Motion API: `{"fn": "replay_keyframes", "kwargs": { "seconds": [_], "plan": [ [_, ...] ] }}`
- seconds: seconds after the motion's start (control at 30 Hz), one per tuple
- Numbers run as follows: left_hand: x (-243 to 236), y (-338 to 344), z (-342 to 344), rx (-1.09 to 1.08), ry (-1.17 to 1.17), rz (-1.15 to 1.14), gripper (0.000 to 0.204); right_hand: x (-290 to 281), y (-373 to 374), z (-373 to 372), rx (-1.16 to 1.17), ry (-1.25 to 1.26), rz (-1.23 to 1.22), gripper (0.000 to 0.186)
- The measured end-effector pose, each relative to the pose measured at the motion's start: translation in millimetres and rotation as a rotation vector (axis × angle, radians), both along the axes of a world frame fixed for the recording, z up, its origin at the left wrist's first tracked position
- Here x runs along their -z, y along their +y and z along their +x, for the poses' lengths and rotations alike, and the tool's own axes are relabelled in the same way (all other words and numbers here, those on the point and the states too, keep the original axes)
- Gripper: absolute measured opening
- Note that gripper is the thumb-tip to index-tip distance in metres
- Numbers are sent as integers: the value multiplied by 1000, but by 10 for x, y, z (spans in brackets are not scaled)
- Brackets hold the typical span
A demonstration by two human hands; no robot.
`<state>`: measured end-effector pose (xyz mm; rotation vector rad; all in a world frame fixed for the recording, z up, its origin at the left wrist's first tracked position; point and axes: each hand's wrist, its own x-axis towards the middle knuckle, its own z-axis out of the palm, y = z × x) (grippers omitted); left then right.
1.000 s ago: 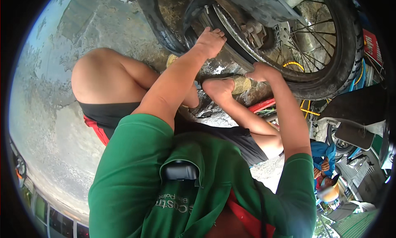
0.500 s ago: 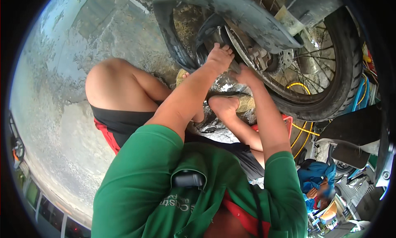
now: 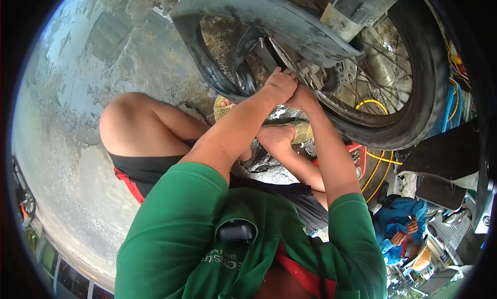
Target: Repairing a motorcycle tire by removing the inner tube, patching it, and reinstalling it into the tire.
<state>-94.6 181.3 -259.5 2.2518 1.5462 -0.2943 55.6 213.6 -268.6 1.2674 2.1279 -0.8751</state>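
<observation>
A spoked motorcycle wheel stands in front of me, its black tire (image 3: pixel 432 86) round the rim on the right. Toward the left, a black rubber loop (image 3: pixel 207 71), seemingly the same tire, bulges away from the metal rim. My left hand (image 3: pixel 282 85) is closed at the wheel's near left edge, fingers curled over toward the rim. Pressed against it, my right hand (image 3: pixel 302 97) is closed on the tire by the rim. Most of the fingertips are hidden. Just beyond my hands are a brake disc and caliper (image 3: pixel 311 74). A grey mudguard (image 3: pixel 290 24) arches above them.
A red crate (image 3: pixel 361 162) stands near my right forearm, beside a yellow hose (image 3: pixel 384 167). Farther right are a black motorcycle seat (image 3: pixel 437 154) and a person in blue (image 3: pixel 396 221). My sandalled feet (image 3: pixel 300 132) rest under the wheel. Wet concrete (image 3: pixel 67 107) stretches left.
My left hand has moved slightly down and right, its fingers curling in, and now meets my right hand. The right hand has shifted a little left. The wheel appears slightly shifted left.
</observation>
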Motion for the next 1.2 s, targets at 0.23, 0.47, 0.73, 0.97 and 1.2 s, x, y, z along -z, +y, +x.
{"fn": "replay_keyframes", "kwargs": {
  "seconds": [0.23, 0.47, 0.73, 0.97, 1.2],
  "plan": [
    [303, 30, -521, -100, 19, 190, 40, -132, 14, -106, 231, 79, -50, 84],
    [209, 13, -534, -72, 78, 263, 36, -589, -31, 275, 71, -341, -186, 91],
    [80, -46, -109, 38, -71, -84, 36, 71, -17, 63, -44, 65, 47, 71],
    [212, -17, -502, -21, 15, 123, 38, -347, 104, -100, 228, 119, -196, 84],
    [209, -93, -471, -29, 17, 177, 40, -531, -32, 302, 38, -311, -124, 52]
  ]
}}
